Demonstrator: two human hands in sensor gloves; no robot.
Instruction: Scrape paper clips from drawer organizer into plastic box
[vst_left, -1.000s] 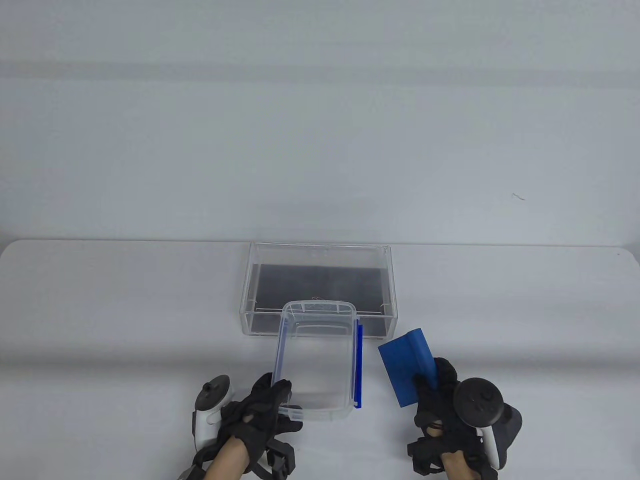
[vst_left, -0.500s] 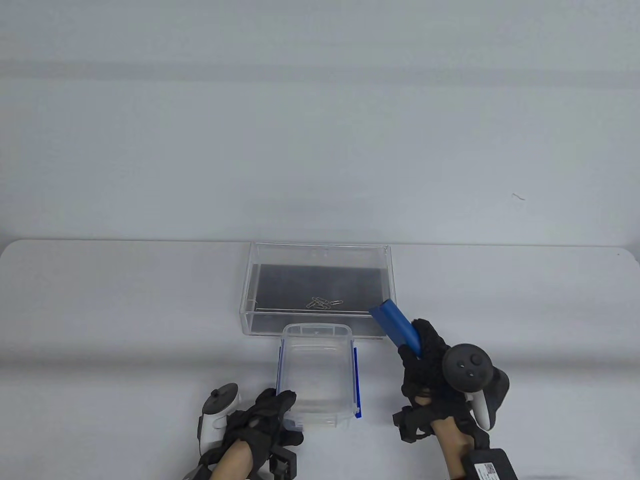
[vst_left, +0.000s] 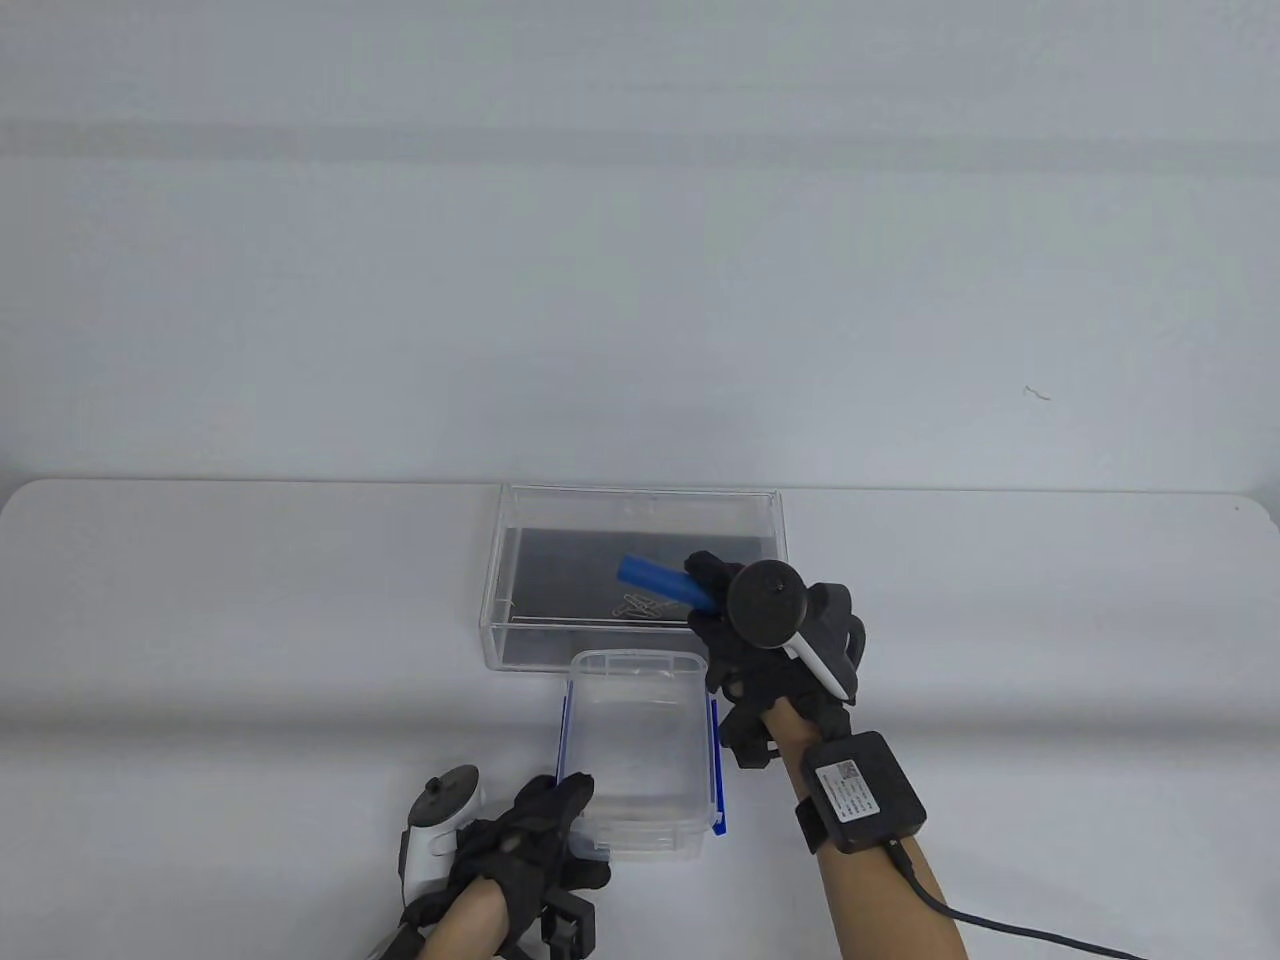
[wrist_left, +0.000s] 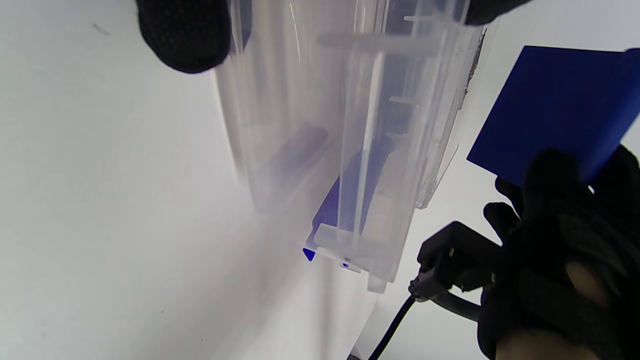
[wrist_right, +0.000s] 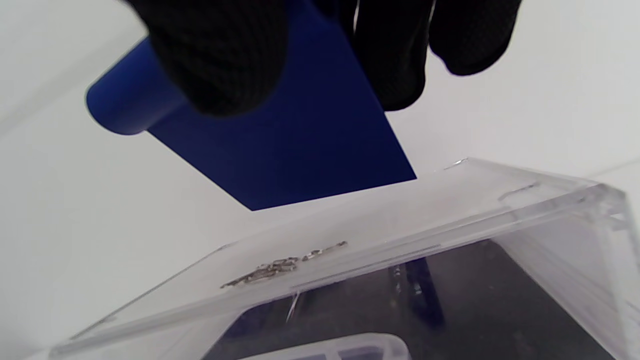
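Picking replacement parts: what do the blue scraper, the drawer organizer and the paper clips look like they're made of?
Blue scraper: likely matte plastic, opaque with an even colour. Drawer organizer: clear, glossy rigid plastic, perhaps acrylic, judging by its see-through walls and sharp edges; it has a dark floor. Paper clips: thin bent wire with a silvery glint, probably metal.

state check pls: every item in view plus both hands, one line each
drawer organizer: open-topped, flat on table.
paper clips: small cluster inside organizer, near its front wall.
blue scraper: gripped, over the clips; contact unclear.
plastic box: lidless, no clips visible inside.
right hand: grips scraper.
left hand: holds box's near end.
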